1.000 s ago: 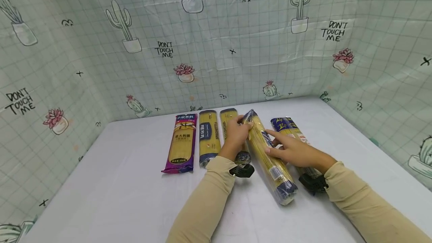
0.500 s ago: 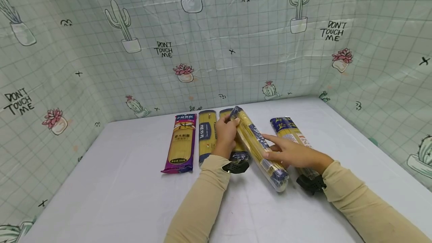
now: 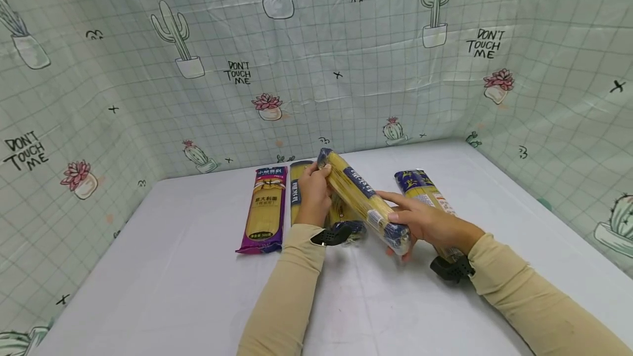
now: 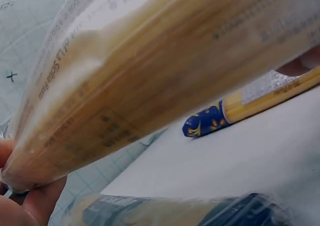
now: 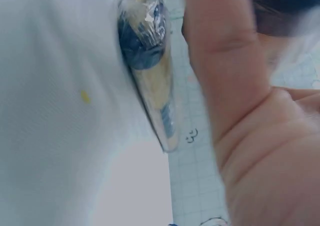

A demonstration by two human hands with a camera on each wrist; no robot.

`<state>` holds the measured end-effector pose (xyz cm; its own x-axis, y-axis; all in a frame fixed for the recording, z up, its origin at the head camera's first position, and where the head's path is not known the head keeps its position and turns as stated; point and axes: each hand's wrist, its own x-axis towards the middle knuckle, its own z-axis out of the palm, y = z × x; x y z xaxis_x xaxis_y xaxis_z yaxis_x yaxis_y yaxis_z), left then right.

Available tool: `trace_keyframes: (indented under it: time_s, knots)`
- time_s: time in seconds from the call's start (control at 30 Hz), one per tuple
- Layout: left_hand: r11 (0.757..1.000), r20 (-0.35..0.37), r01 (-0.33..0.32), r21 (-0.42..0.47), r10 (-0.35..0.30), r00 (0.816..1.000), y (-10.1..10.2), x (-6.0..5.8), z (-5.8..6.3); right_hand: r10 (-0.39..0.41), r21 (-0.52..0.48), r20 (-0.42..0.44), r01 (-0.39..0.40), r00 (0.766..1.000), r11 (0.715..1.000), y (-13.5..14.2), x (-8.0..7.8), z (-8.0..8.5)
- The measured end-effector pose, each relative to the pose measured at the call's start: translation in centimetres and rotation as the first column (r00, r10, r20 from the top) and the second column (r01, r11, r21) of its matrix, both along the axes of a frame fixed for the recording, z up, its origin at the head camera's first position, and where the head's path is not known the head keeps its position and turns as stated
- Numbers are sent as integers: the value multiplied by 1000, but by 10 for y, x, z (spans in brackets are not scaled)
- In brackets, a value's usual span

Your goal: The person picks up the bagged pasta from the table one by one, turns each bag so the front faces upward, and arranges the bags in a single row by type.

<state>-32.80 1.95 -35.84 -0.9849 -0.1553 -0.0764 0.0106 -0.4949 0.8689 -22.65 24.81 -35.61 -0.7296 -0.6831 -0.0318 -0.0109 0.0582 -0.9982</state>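
A clear pack of spaghetti (image 3: 352, 184) with dark blue ends is held slanted above the table. My left hand (image 3: 314, 194) grips its far end; in the left wrist view the thumb and fingers pinch the wrapper's tip. Its near end lies in my right hand (image 3: 427, 221), the thumb on top and fingertips showing beneath. Under it, partly covered, lies another spaghetti pack (image 3: 343, 216). Left of that is a La Sicilia spaghetti pack (image 3: 295, 191), partly behind my left hand. Beyond my right hand lies a pasta pack (image 3: 420, 184) with a blue, yellow-patterned end.
A purple-edged pasta pack (image 3: 264, 207) lies leftmost in the row on the white table (image 3: 198, 290). Behind the table hangs a grid-patterned cloth (image 3: 316, 92) printed with cacti. Each wrist carries a black device.
Both hands have moved the held spaghetti pack leftward and its near end has risen, so it now passes over the middle packs. The right hand has come round the near end. The other packs stay put.
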Motion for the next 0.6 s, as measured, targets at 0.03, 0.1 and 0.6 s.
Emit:
trace_keyframes:
  time_s: [0.03, 0.1, 0.6]
  knots:
    - [1000, -2, 6, 10, -6, 1000, -2, 0, 1, 8, -29, 0, -8, 1000, 1000, -1, 0, 0]
    - [999, -9, 20, 31, -20, 1000, -6, -1, 1, 11, -62, -4, -11, 1000, 998, -3, 0, -1]
    - [996, -81, 67, 55, -62, 995, -10, -2, 1, -195, 25, -258, 208, 946, 978, -21, 3, -8]
